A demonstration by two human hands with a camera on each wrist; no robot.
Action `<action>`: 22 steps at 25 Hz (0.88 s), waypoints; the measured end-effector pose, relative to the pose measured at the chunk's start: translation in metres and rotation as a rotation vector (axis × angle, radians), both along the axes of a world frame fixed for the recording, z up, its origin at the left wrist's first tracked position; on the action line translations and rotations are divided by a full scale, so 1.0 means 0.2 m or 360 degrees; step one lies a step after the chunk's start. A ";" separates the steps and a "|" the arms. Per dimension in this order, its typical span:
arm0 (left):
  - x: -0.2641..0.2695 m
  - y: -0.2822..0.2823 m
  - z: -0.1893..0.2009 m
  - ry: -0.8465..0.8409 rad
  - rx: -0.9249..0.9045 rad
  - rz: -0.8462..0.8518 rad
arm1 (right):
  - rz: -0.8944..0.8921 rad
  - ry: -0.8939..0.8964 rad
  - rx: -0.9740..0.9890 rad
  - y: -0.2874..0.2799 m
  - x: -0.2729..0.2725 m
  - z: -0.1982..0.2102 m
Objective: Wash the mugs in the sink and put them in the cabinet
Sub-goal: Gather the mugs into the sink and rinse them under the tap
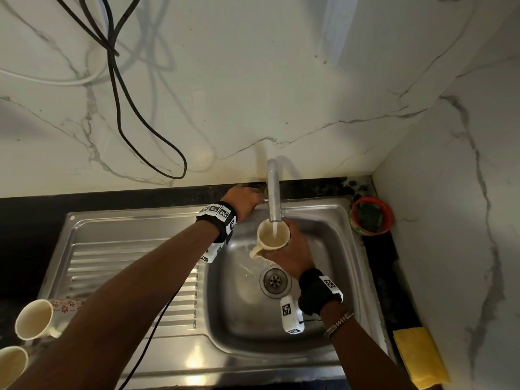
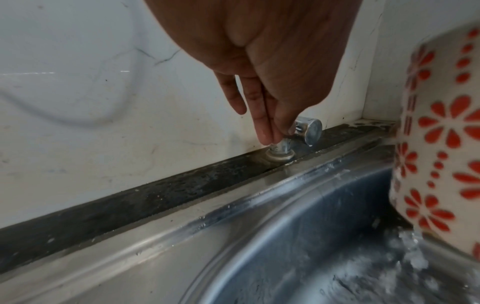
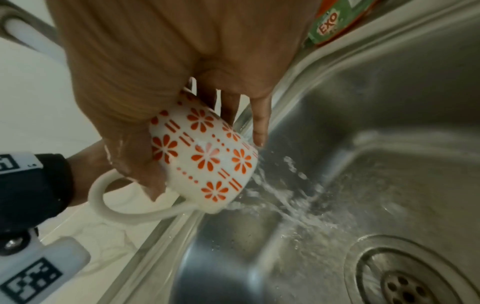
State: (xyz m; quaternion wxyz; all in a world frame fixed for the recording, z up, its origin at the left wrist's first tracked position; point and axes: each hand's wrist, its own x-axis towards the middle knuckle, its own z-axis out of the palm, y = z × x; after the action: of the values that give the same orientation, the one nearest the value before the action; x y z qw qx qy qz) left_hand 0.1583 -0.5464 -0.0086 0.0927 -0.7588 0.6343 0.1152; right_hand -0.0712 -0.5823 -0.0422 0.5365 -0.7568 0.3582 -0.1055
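Right hand (image 1: 292, 254) is gripping the flowered mug (image 1: 273, 234) around its body, fingers and thumb curled about it, handle pointing toward 7 o'clock. Mug is sitting mouth-up directly under the faucet spout (image 1: 274, 192), above the sink basin (image 1: 242, 311); water is running into it and spilling over, splashing toward the drain (image 1: 275, 281) at 6 o'clock of the mug.

Left hand (image 2: 259, 67) is reaching to the tap knob (image 2: 307, 129) at 11 o'clock of the mug, fingertips (image 2: 265, 131) pinching the valve stem beside the knob.

Two more mugs (image 1: 35, 319) are lying on the counter at 8 o'clock of the basin. Dish-soap tub (image 1: 371, 216) is sitting at 2 o'clock, yellow cloth (image 1: 419, 356) at 4 o'clock.
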 end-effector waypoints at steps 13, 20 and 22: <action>-0.05 -0.08 0.07 -0.0214 0.0006 -0.0103 | 0.0286 -0.0144 -0.0246 -0.13 -0.01 0.14; -0.05 -0.17 0.01 -0.0063 -0.0052 0.0017 | 0.0310 -0.0073 -0.0224 -0.08 -0.03 0.10; -0.04 -0.13 0.02 -0.0055 -0.0140 -0.0021 | 0.0304 -0.0046 -0.0135 -0.09 -0.04 0.10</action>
State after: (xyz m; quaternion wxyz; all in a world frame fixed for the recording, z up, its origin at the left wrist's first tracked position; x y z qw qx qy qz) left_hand 0.1504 -0.5723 -0.0046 0.0708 -0.7599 0.6420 0.0734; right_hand -0.0783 -0.6001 -0.0213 0.5166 -0.8080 0.2719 -0.0798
